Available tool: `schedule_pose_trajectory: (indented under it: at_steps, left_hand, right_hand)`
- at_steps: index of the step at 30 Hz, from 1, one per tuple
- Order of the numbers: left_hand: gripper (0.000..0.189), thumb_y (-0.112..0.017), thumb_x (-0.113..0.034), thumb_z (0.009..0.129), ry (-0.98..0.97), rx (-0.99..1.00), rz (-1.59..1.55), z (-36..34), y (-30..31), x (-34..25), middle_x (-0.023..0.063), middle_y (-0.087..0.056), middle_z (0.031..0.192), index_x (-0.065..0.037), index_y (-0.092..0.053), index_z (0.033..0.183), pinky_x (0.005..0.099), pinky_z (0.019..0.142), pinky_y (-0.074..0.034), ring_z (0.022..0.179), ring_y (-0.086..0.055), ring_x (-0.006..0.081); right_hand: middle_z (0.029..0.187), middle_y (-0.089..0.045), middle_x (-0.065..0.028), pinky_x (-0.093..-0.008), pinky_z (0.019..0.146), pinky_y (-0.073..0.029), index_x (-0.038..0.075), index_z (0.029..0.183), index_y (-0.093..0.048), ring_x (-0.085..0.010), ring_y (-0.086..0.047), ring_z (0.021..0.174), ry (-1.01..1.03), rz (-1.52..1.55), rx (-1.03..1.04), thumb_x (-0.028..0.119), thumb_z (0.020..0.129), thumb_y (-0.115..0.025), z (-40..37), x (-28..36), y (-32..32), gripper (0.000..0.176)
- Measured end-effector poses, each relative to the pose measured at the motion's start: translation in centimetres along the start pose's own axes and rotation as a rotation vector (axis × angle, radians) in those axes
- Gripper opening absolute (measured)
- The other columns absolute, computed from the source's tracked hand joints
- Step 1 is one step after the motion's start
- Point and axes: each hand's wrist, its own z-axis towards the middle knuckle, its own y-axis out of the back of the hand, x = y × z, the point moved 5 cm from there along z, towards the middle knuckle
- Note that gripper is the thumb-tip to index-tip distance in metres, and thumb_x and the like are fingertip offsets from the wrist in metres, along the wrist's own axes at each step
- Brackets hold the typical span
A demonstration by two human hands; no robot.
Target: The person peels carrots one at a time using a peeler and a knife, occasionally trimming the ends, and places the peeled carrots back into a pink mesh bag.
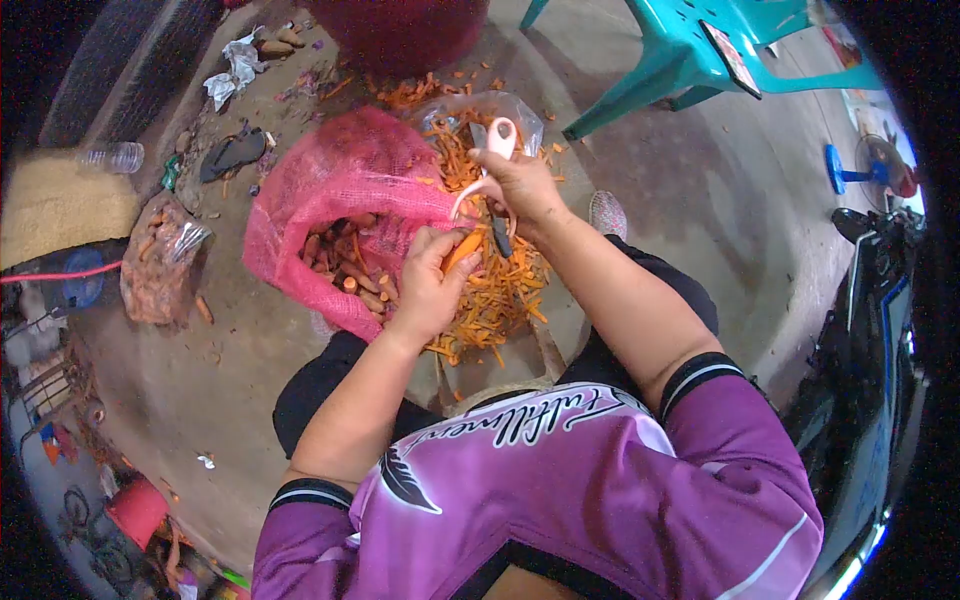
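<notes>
My left hand point(432, 282) is closed on an orange root piece point(463, 249), just right of the opening of a pink mesh sack point(300, 190). Inside the sack lie several brown roots point(365, 280). My right hand point(522, 190) holds a white peeler point(502, 138) with a looped handle; its lower end is close to the root piece. A dark object point(502, 238) shows just below my right hand, too small to name. Beneath both hands spreads a heap of orange strips point(500, 300), some on a clear plastic bag point(528, 118).
A teal plastic chair point(660, 60) stands at the upper right. Behind the heap is a dark red tub point(400, 35). On the left are a sandal point(233, 155), a filled plastic bag point(160, 262) and a clear bottle point(115, 157). A blue fan point(870, 170) is far right.
</notes>
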Motion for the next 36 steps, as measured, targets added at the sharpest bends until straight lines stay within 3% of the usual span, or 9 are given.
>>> schedule_pose_trajectory:
  at_steps: [7,10,14,21,23,26,30,31,36]
  left_hand:
    - [0.025,-0.059,-0.009,0.075,0.074,-0.093,-0.194,-0.6,1.3,1.9,0.0066,-0.047,0.081,0.001,-0.055,0.097,0.0268,0.072,-0.039,0.077,-0.048,0.0163]
    - [0.023,-0.057,-0.010,0.078,0.115,-0.176,-0.242,-0.6,3.3,3.0,0.0044,-0.048,0.083,-0.001,-0.054,0.099,0.0254,0.069,-0.040,0.076,-0.047,0.0131]
    - [0.020,-0.053,-0.012,0.082,0.434,-0.273,-0.794,-1.5,5.8,4.6,0.0011,-0.050,0.087,-0.005,-0.048,0.101,0.0222,0.060,-0.041,0.071,-0.049,0.0086]
    - [0.022,-0.054,-0.008,0.080,0.489,-0.266,-1.218,-2.1,8.8,6.1,0.0090,-0.054,0.091,-0.004,-0.045,0.100,0.0262,0.062,-0.045,0.077,-0.054,0.0174]
    - [0.028,-0.053,-0.007,0.080,0.509,-0.211,-1.303,-1.8,8.8,6.1,0.0120,-0.054,0.096,-0.004,-0.044,0.106,0.0271,0.065,-0.046,0.082,-0.055,0.0194]
    - [0.039,-0.053,-0.004,0.078,0.487,-0.033,-1.459,-1.3,8.7,4.6,0.0132,-0.054,0.099,-0.001,-0.041,0.115,0.0269,0.072,-0.047,0.089,-0.056,0.0205]
    - [0.044,-0.052,-0.002,0.077,0.407,0.142,-1.389,-1.2,8.0,2.0,0.0079,-0.054,0.096,-0.002,-0.037,0.119,0.0272,0.076,-0.044,0.087,-0.055,0.0184]
    - [0.044,-0.052,-0.001,0.077,0.362,0.155,-1.355,-1.1,8.0,1.4,0.0067,-0.054,0.094,-0.003,-0.038,0.118,0.0262,0.075,-0.044,0.086,-0.055,0.0167]
    - [0.034,-0.058,-0.005,0.074,0.230,0.125,-0.897,-0.7,7.2,-0.2,0.0017,-0.052,0.086,-0.004,-0.045,0.106,0.0243,0.072,-0.041,0.081,-0.051,0.0097]
  right_hand:
    - [0.059,-0.051,-0.0006,-0.0227,0.040,-0.037,0.003,0.081,-0.050,-0.0115,-0.048,0.047,-0.182,-0.024,0.162,0.021,0.072,-0.064,0.2,-1.3,-2.0,0.024]
    - [0.058,-0.051,-0.0008,-0.0225,0.043,-0.040,-0.001,0.086,-0.050,-0.0130,-0.052,0.053,0.019,-0.100,-0.057,0.023,0.073,-0.063,4.8,-5.5,0.2,0.030]
    - [0.086,-0.059,-0.0152,-0.0385,0.062,-0.047,0.001,0.087,-0.060,-0.0319,-0.059,0.069,-0.003,-1.139,-0.188,0.039,0.078,-0.050,10.2,-10.0,2.0,0.040]
    - [0.111,-0.047,-0.0243,-0.0421,0.079,-0.042,0.005,0.103,-0.054,-0.0366,-0.052,0.094,0.209,-1.748,-0.112,0.030,0.079,-0.045,18.3,-21.0,5.7,0.036]
    - [0.115,-0.044,-0.0253,-0.0416,0.082,-0.041,0.005,0.115,-0.046,-0.0358,-0.050,0.099,-0.133,-1.640,-0.156,0.025,0.078,-0.046,14.9,-19.5,4.5,0.042]
    - [0.115,-0.044,-0.0255,-0.0414,0.084,-0.040,0.003,0.122,-0.035,-0.0337,-0.049,0.102,-0.186,-1.491,-0.090,0.017,0.076,-0.048,14.8,-19.5,5.6,0.050]
    - [0.082,-0.060,-0.0196,-0.0382,0.059,-0.049,-0.003,0.095,-0.051,-0.0297,-0.061,0.070,-0.063,-1.665,0.177,0.013,0.073,-0.051,17.8,-19.1,7.7,0.028]
    - [0.061,-0.057,-0.0116,-0.0341,0.042,-0.045,0.001,0.083,-0.053,-0.0235,-0.055,0.045,-0.093,-1.219,-0.115,0.019,0.075,-0.053,17.5,-17.8,8.4,0.020]
    - [0.063,-0.051,-0.0081,-0.0282,0.038,-0.038,0.004,0.080,-0.049,-0.0171,-0.047,0.044,-0.296,-0.280,-0.010,0.022,0.079,-0.053,8.8,-6.9,2.6,0.019]
